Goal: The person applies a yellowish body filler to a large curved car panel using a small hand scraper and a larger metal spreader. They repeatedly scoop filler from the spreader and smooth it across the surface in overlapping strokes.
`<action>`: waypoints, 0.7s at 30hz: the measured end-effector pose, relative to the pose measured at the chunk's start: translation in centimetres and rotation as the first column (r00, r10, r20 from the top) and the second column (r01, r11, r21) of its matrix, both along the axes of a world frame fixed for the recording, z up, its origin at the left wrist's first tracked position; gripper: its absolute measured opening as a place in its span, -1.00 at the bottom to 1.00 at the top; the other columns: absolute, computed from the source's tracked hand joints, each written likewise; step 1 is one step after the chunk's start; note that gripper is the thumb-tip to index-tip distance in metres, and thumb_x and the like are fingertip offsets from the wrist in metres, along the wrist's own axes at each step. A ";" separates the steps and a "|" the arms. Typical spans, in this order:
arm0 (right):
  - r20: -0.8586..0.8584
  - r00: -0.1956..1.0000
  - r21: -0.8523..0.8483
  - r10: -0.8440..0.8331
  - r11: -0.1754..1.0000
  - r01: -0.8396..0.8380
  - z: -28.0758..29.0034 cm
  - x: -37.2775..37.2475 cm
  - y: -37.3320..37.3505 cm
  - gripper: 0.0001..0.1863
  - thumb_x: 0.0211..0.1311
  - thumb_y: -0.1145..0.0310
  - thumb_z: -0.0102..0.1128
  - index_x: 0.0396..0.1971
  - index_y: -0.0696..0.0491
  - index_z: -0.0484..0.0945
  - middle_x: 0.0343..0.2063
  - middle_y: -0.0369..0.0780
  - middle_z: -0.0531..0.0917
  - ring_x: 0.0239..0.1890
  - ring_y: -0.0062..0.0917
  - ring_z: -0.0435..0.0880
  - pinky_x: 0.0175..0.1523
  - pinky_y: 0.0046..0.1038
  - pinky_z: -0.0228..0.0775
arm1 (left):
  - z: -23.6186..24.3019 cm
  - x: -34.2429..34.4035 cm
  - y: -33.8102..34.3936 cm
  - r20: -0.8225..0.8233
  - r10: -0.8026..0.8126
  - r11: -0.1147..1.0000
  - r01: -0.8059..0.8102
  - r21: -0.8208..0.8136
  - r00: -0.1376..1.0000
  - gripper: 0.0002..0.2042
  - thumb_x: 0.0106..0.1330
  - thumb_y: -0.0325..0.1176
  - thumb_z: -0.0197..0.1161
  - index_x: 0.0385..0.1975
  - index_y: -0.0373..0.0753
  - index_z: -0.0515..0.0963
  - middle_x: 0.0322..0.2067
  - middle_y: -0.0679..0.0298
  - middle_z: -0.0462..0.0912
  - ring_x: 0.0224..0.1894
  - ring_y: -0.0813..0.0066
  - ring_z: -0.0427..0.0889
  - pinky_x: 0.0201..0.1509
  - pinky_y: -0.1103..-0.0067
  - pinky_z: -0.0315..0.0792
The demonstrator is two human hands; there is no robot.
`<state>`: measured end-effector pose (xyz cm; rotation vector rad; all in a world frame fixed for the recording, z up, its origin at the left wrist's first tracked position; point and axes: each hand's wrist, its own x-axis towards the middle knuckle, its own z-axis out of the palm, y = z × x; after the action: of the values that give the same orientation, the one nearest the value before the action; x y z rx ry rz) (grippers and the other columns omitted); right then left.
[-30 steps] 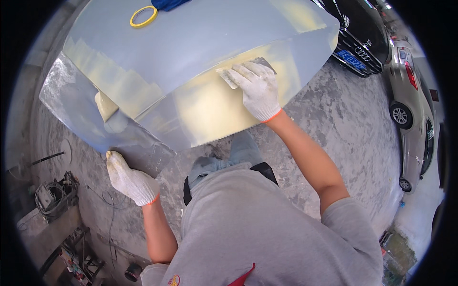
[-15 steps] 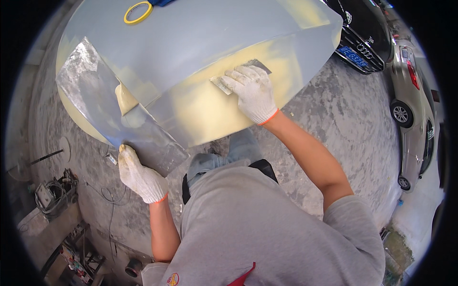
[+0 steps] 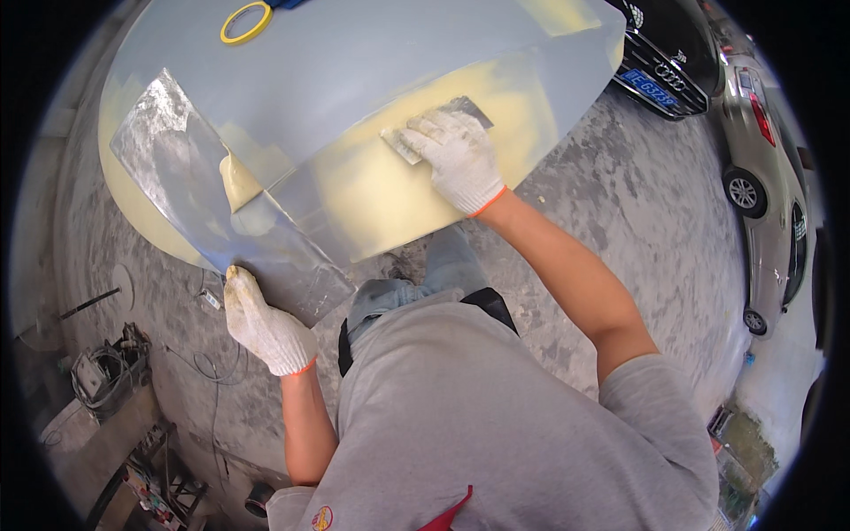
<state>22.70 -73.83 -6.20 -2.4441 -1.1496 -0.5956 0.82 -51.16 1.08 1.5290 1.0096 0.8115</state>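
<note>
My left hand [image 3: 261, 323], in a white knit glove, grips the near edge of a long metal mixing plate [image 3: 297, 265]. A lump of pale yellow putty [image 3: 237, 182] lies about midway along that plate. My right hand [image 3: 462, 159], gloved too, is closed round a flat metal putty spreader [image 3: 467, 110], whose middle the fingers hide. The spreader rests against a grey car body panel [image 3: 354, 80], over a broad patch of yellow filler [image 3: 376, 199]. The plate's far end overlaps the panel's left part in view; whether they touch I cannot tell.
A yellow tape roll [image 3: 246, 23] lies on the panel beside a dark blue item. Beyond the panel's right edge stand a black car [image 3: 664, 62] and a beige car [image 3: 770, 195]. Coiled cables [image 3: 111, 376] and a shelf of clutter are at lower left. The concrete floor [image 3: 611, 203] is stained.
My right hand and the spreader have shifted slightly left and up across the filler patch. The whole view has moved a little; my left hand still grips the plate.
</note>
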 end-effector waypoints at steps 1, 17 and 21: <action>-0.019 1.000 -0.016 0.003 1.000 -0.003 0.0 -0.5 0.0 -0.56 0.19 0.48 0.21 0.07 -0.14 0.75 0.09 -0.30 0.78 0.23 -0.36 0.70 0.39 -0.16 0.37 | 0.0 0.1 0.0 0.003 -0.007 1.000 0.007 -0.002 1.000 -0.52 0.69 -0.16 0.15 0.26 -0.54 0.58 0.16 0.11 0.70 0.16 0.43 0.62 0.34 0.50 0.44; -0.221 0.975 -0.130 -0.006 0.991 -0.023 0.7 -13.1 -2.6 -0.60 0.16 0.36 0.27 0.05 -0.06 0.69 0.10 -0.30 0.74 0.22 -0.35 0.65 0.30 -0.16 0.45 | -1.0 0.2 -0.2 0.055 -0.119 0.984 0.125 -0.130 0.991 -0.50 0.66 -0.10 0.22 0.22 -0.52 0.60 0.05 0.23 0.68 0.04 0.52 0.57 0.23 0.54 0.45; -0.244 0.970 -0.063 0.022 0.997 -0.039 2.1 -14.4 -3.8 -0.67 0.20 0.38 0.26 -0.02 -0.06 0.73 0.01 -0.30 0.78 0.11 -0.36 0.71 0.25 -0.20 0.48 | -1.0 0.0 -0.6 0.025 -0.124 0.986 0.126 -0.105 0.992 -0.49 0.66 -0.10 0.22 0.23 -0.53 0.60 0.06 0.21 0.68 0.06 0.51 0.57 0.24 0.54 0.45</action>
<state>8.30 -77.66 -4.14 -2.4672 -1.1200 -0.2421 0.85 -51.76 0.08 1.4753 0.9188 0.6720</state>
